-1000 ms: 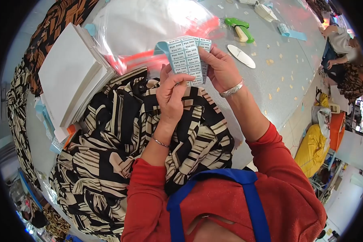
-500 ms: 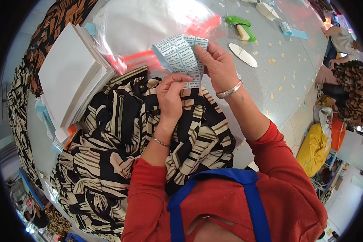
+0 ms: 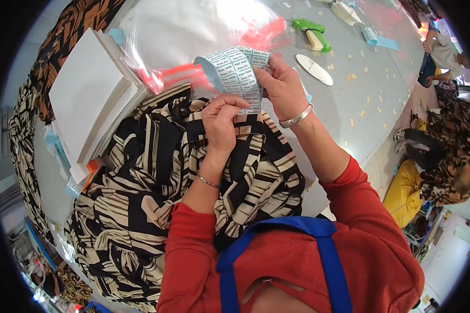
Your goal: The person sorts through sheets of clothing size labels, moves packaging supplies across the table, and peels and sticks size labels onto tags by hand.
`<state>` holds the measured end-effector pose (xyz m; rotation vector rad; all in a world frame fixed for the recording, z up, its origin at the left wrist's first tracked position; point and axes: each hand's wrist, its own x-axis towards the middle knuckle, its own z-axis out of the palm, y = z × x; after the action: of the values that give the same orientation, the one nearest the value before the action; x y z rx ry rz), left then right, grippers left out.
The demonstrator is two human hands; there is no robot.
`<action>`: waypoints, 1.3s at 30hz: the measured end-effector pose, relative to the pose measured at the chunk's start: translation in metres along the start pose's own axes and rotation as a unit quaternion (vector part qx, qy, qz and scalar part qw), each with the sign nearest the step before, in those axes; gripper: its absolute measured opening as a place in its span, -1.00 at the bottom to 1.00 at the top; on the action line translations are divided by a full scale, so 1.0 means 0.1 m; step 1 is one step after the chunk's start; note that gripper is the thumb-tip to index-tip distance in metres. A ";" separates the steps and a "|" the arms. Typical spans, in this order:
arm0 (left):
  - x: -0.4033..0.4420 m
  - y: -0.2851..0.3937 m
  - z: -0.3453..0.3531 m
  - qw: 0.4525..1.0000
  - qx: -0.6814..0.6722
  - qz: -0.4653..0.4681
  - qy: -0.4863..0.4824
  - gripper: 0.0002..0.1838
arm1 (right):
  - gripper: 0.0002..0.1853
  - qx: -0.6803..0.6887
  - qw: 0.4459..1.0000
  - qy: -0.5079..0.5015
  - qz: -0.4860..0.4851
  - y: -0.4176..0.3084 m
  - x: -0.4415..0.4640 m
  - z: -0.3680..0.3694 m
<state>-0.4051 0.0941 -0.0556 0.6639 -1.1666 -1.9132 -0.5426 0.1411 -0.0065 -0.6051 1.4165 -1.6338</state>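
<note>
A curled strip of printed size stickers (image 3: 236, 68) on pale blue backing is held up between both hands. My right hand (image 3: 284, 88) grips its upper right part between thumb and fingers. At the strip's lower end, my left hand (image 3: 220, 121) is closed in a pinch; whether it grips the backing or a single sticker is hard to make out. Below the hands lies a black and cream patterned garment (image 3: 141, 203), bunched up on the table.
A white paper stack (image 3: 83, 94) stands left, beside clear plastic bags (image 3: 188, 31). A green tagging tool (image 3: 312, 35), a white oval card (image 3: 314, 70) and a sticker roll (image 3: 369, 35) lie on the grey table (image 3: 344, 104). Another person (image 3: 446, 57) is at far right.
The sticker strip has shifted and curled over differently, and my left hand has closed near its lower end. At far right, the other person and the patterned cloth there have moved.
</note>
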 end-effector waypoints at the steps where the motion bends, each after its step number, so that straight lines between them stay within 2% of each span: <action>1: -0.01 0.00 -0.02 0.999 0.040 0.006 -0.006 -0.79 | -0.69 -0.004 1.000 0.001 -0.003 0.00 0.00 0.00; 4: -0.04 0.05 0.02 0.990 0.125 0.059 -0.024 -0.79 | -0.60 0.024 0.999 0.016 0.013 0.02 -0.02 -0.02; 7: -0.01 0.07 0.05 0.964 0.185 0.183 -0.052 -0.80 | -0.57 0.116 0.990 0.041 0.071 0.17 0.05 -0.07; 8: 0.00 0.06 0.04 0.965 0.195 0.168 -0.056 -0.80 | -0.57 0.152 0.982 0.052 0.095 0.19 0.06 -0.08; 9: 0.00 0.04 0.01 0.965 0.205 0.153 -0.060 -0.80 | -0.67 0.149 0.981 0.062 0.104 0.20 0.03 -0.07; 10: 0.00 0.03 -0.01 0.965 0.216 0.139 -0.063 -0.80 | -0.66 0.149 0.983 0.047 0.094 0.19 0.00 -0.06; 13: -0.03 0.08 0.05 0.991 0.132 0.015 0.004 -0.81 | -0.62 0.175 0.981 0.003 0.080 0.17 -0.02 -0.06; 15: -0.03 0.02 0.03 0.991 0.129 0.008 -0.018 -0.81 | -0.59 0.222 0.971 -0.026 0.087 0.14 0.01 -0.08; 18: -0.01 0.03 0.03 0.991 0.129 -0.019 -0.025 -0.81 | -0.51 0.162 0.978 -0.034 0.126 -0.05 -0.05 0.01; 19: -0.01 0.03 0.03 0.991 0.127 -0.026 -0.027 -0.81 | -0.55 0.118 0.985 -0.071 0.101 0.02 -0.04 -0.04; 22: 0.00 0.06 0.00 0.986 0.157 -0.031 -0.049 -0.82 | -0.66 -0.017 0.997 -0.073 0.025 0.08 -0.01 -0.04; 24: 0.01 0.06 0.01 0.979 0.186 -0.030 -0.073 -0.81 | -0.68 0.068 0.995 -0.052 0.046 0.12 0.03 -0.10; 25: 0.01 0.05 0.03 0.990 0.124 -0.026 -0.068 -0.80 | -0.69 0.110 0.992 -0.043 0.055 0.13 0.06 -0.13; 27: 0.01 0.03 0.05 0.999 0.004 -0.014 -0.053 -0.75 | -0.70 0.107 0.993 -0.017 0.037 0.17 0.10 -0.21; 29: 0.04 0.10 0.05 1.000 0.020 0.003 0.024 -0.73 | -0.72 0.096 0.995 -0.012 0.031 0.12 0.13 -0.24; 30: 0.07 0.15 0.04 0.997 0.030 0.015 0.064 -0.71 | -0.73 0.017 0.998 -0.024 0.054 0.03 0.10 -0.25; 31: 0.11 0.06 -0.01 0.992 0.070 0.055 0.084 -0.61 | -0.73 -0.063 0.995 -0.037 0.074 -0.06 0.06 -0.26; 32: 0.16 0.11 -0.03 0.962 0.194 0.172 0.080 -0.54 | -0.74 -0.144 0.984 -0.049 0.092 -0.11 0.03 -0.29; 33: 0.20 0.20 -0.03 0.904 0.313 0.281 0.074 -0.48 | -0.74 -0.177 0.972 -0.113 0.109 -0.12 0.02 -0.35; 34: 0.23 0.29 -0.03 0.821 0.423 0.378 0.064 -0.42 | -0.74 -0.210 0.954 -0.174 0.126 -0.11 0.02 -0.43; 35: 0.17 0.44 -0.02 0.819 0.466 0.335 -0.009 -0.30 | -0.74 -0.243 0.931 -0.233 0.142 -0.12 0.01 -0.43; 38: 0.22 0.36 -0.18 0.849 0.434 0.270 -0.136 -0.38 | -0.74 -0.176 0.928 -0.289 0.156 -0.27 -0.06 -0.38; 39: 0.25 0.35 -0.19 0.877 0.384 0.247 -0.151 -0.51 | -0.75 -0.146 0.933 -0.282 0.170 -0.29 -0.06 -0.39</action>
<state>-0.3922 0.0548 -0.0335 0.3939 -2.1034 -1.1008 -0.5797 0.1663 0.0135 -0.8630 1.2440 -0.8823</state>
